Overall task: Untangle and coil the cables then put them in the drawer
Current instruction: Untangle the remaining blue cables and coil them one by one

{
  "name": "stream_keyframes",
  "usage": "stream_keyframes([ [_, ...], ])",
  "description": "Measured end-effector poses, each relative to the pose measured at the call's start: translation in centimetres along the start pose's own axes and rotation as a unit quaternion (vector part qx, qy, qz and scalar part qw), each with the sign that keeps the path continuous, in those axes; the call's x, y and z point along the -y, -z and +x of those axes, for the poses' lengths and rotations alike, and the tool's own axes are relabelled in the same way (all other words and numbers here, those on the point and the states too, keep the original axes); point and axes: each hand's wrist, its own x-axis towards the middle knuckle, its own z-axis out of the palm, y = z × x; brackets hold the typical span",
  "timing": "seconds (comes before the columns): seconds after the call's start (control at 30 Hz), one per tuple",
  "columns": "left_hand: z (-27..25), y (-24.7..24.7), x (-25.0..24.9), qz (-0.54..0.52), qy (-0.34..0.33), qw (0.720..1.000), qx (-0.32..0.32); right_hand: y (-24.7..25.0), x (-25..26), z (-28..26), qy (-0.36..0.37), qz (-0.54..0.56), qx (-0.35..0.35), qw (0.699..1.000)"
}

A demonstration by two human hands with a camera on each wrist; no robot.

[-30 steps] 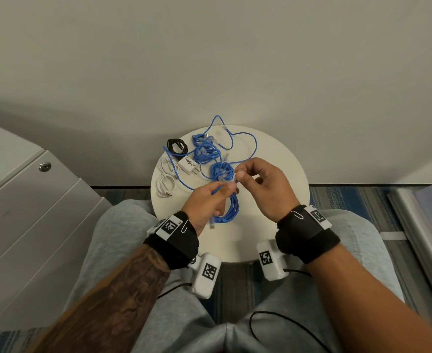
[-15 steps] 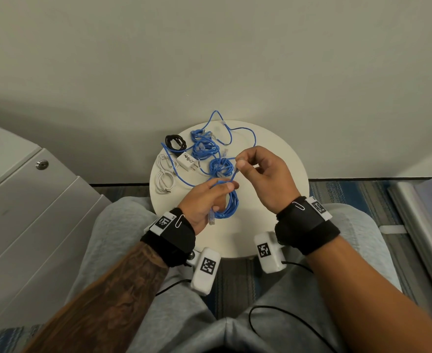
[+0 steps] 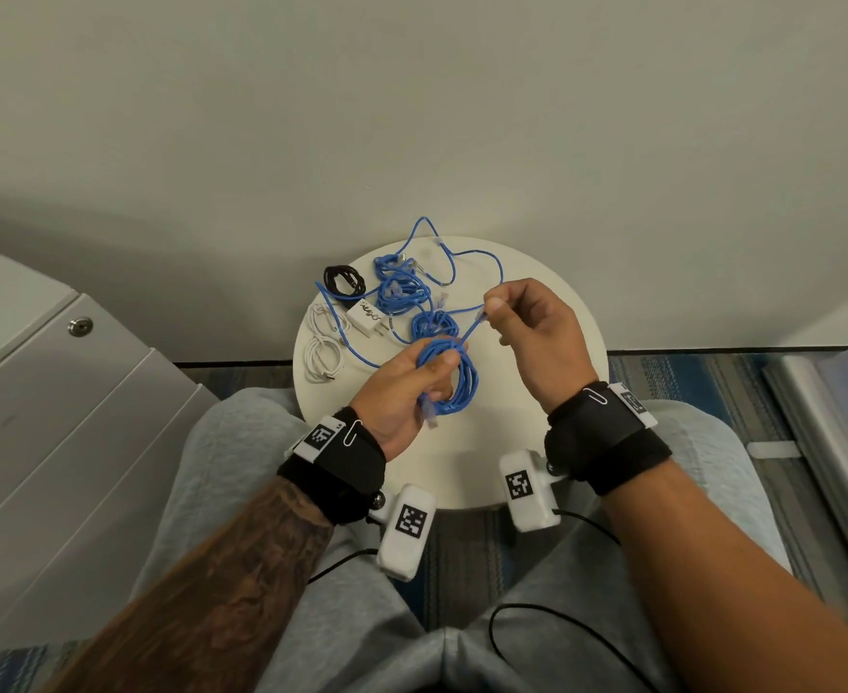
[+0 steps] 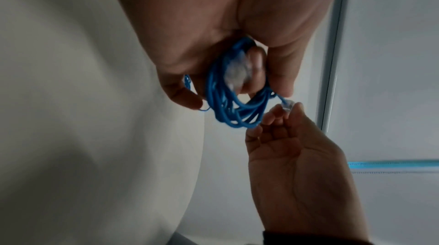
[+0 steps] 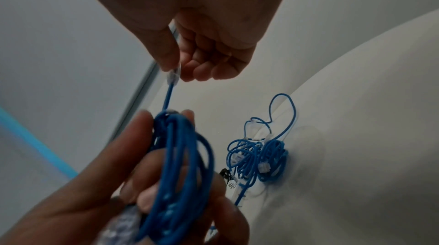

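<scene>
My left hand (image 3: 412, 377) grips a coiled blue cable (image 3: 454, 380) above the round white table (image 3: 552, 407); the coil (image 4: 232, 102) hangs from its fingers, one clear plug by the palm. My right hand (image 3: 517, 317) pinches the clear plug (image 5: 173, 76) at the cable's free end (image 3: 482, 318), a short straight length running back to the coil (image 5: 180, 164). More tangled blue cables (image 3: 407, 292) lie at the table's far side, seen too in the right wrist view (image 5: 256, 157). The drawer cabinet (image 3: 57, 417) stands at the left, drawers closed.
A small black coiled cable (image 3: 343, 280), a white charger block (image 3: 368, 316) and white coiled cables (image 3: 323, 350) lie on the table's left part. A wall rises just behind the table. Grey-trousered knees flank the table's near edge. Striped carpet covers the floor.
My right hand has drawn the cable's plug end up and to the right, away from the coil. My left hand has lowered slightly with the coil.
</scene>
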Motion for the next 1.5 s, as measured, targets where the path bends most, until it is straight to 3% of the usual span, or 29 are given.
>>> stream_keyframes([
  [0.1,0.1,0.1,-0.2,0.018,0.002,1.000,0.013,0.7,0.0,0.5,-0.047,0.031,-0.049,0.997],
  [0.17,0.1,0.4,-0.3,0.014,0.004,1.000,0.018,0.8,-0.1,0.4,-0.065,0.032,-0.043,0.996],
  [0.3,0.1,0.7,-0.3,0.010,0.004,1.000,0.013,-0.1,-1.2,-0.5,-0.085,-0.090,0.067,0.990],
  [0.4,0.3,1.0,-0.3,0.017,-0.005,1.000,-0.018,-1.0,-1.3,-1.3,-0.137,-0.064,0.130,0.980],
  [0.53,0.2,1.3,-0.3,0.083,-0.030,0.994,-0.063,-1.3,-1.3,-1.7,-0.123,-0.101,0.168,0.973],
  [0.67,0.3,1.5,-0.7,0.207,-0.083,0.974,-0.030,-1.2,-1.2,-1.6,-0.178,-0.024,0.205,0.962],
  [0.8,0.6,2.0,-0.3,0.361,-0.164,0.918,0.011,-1.0,-1.1,-1.8,-0.203,0.020,0.230,0.952],
  [0.9,0.6,2.0,-0.4,0.429,-0.208,0.879,-0.024,-1.0,-1.0,-2.0,-0.231,0.044,0.227,0.945],
  [1.07,0.6,1.8,-0.3,0.464,-0.266,0.840,-0.090,-0.6,-1.0,-1.6,-0.208,0.065,0.250,0.943],
  [1.23,0.9,1.7,-0.4,0.473,-0.276,0.829,-0.115,-1.1,-1.3,-1.5,-0.189,0.125,0.145,0.963],
  [1.5,0.9,2.1,-0.5,0.501,-0.235,0.826,-0.106,-1.0,-0.9,-2.0,-0.155,0.102,0.189,0.964],
])
